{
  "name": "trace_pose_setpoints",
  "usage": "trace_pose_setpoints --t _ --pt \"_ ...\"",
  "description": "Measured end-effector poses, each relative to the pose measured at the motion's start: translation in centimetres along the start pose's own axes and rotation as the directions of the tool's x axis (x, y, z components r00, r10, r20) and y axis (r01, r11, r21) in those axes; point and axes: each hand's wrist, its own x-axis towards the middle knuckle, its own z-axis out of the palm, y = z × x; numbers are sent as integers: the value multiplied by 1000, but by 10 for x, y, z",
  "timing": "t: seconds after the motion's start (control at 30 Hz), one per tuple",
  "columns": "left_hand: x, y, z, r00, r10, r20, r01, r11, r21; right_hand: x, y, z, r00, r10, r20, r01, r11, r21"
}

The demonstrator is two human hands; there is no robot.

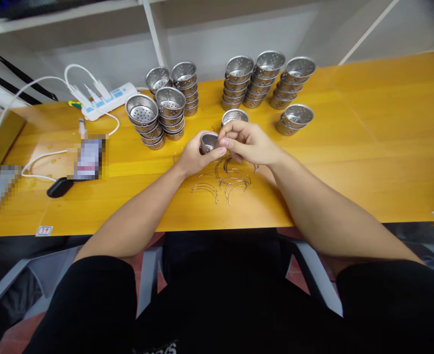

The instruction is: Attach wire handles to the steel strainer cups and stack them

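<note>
My left hand (pixel 195 156) is wrapped round a small perforated metal cup (pixel 208 142), held above the yellow table. At the cup's right rim, the thumb and forefinger of my right hand (pixel 241 142) are pinched together; what they hold, if anything, is too small to tell. Just behind my right hand stands another metal cup (pixel 235 116), partly hidden by it. Several thin curved wires (pixel 235 179) lie scattered on the table below and in front of both hands.
Stacks of perforated cups stand behind to the left (pixel 142 115) and right (pixel 269 66), with a short stack (pixel 298 116) nearer. Farther left are a power strip (pixel 109 102) with cables, a phone (pixel 88 158) and a black object (pixel 59 187). The table's front edge is near my forearms.
</note>
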Motion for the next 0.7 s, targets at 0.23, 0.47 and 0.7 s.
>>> trace_pose_setpoints --t 0.23,0.47,0.7 --pt "1 -12 -3 986 161 30 -163 983 83 4 4 11 998 13 -57 -9 998 64" --pt "1 -14 -2 987 157 30 -160 968 191 3 5 10 998 1 -55 2 998 58" --pt "1 -14 -3 994 108 34 -112 980 163 2 11 8 998 42 -50 -42 999 -7"
